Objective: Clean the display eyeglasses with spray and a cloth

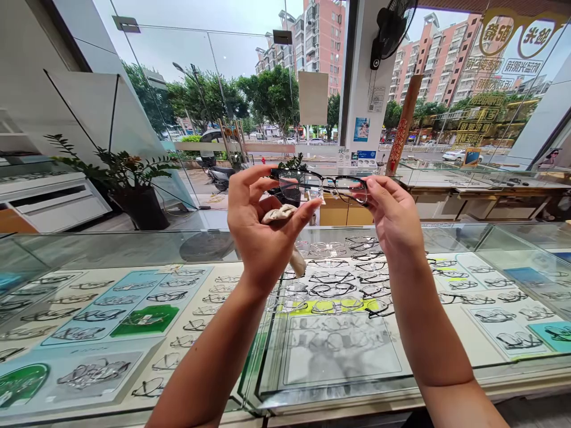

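The eyeglasses [329, 179] are held level above the counter [143, 245], lenses upright; the fingers of the left hand [263, 232] close on one end of the frame, a crumpled pale cloth [280, 214] being lodged against the palm with its tail hanging below; the fingers of the right hand [395, 208] pinch the opposite end near the hinge. The counter is a glass case containing rows of spectacle frames [332, 289], a green tray [145, 321] and a yellow strip [294, 307]; both forearms cross in front of this display and hide parts of the rows; the left hand and eyeglasses partly cover a potted plant [292, 161] beyond the counter. A larger plant in a dark pot [139, 205] stands at left, behind the counter; a black fan [395, 30] is mounted on the white pillar [366, 107], above a notice [377, 99] and a blue poster [361, 129]; a wooden post [404, 125] leans beside the pillar; a scooter [222, 176] stands outside the glass. Gold lettering [497, 37] on the right window appears mirror-reversed; the spectacle-shaped emblem reads 配镜 in one ring and 验光 in the other; print on the notice and poster is too small to read.
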`<state>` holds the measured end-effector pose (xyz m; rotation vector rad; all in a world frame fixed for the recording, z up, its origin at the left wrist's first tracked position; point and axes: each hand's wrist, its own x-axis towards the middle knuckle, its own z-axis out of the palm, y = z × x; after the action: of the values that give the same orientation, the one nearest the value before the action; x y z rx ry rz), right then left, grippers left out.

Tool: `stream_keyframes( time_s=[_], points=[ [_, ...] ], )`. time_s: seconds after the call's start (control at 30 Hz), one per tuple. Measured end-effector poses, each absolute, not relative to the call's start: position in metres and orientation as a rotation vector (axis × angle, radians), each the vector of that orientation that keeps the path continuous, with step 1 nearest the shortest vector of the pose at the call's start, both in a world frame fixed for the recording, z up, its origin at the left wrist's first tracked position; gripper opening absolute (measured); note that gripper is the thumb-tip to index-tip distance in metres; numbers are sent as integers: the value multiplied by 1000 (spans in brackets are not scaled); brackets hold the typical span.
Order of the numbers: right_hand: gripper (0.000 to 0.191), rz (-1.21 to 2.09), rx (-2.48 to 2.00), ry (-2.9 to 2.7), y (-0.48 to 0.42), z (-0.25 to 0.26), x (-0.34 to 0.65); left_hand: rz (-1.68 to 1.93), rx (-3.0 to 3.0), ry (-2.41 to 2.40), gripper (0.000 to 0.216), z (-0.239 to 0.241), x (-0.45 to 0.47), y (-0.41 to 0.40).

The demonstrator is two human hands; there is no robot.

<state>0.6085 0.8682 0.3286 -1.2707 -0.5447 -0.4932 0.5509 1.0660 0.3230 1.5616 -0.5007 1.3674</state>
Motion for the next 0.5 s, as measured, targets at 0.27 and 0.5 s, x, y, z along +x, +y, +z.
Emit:
stream_keyframes(
  time_s=[0.27, 0.5],
  points=[
    [25, -631, -1199, -611, 869, 327, 605, 1156, 1284, -617, 68, 319, 569, 1069],
    [16, -690, -1090, -697, 866, 325, 603, 779, 1104, -490, 64, 322, 572, 1069]
  ],
)
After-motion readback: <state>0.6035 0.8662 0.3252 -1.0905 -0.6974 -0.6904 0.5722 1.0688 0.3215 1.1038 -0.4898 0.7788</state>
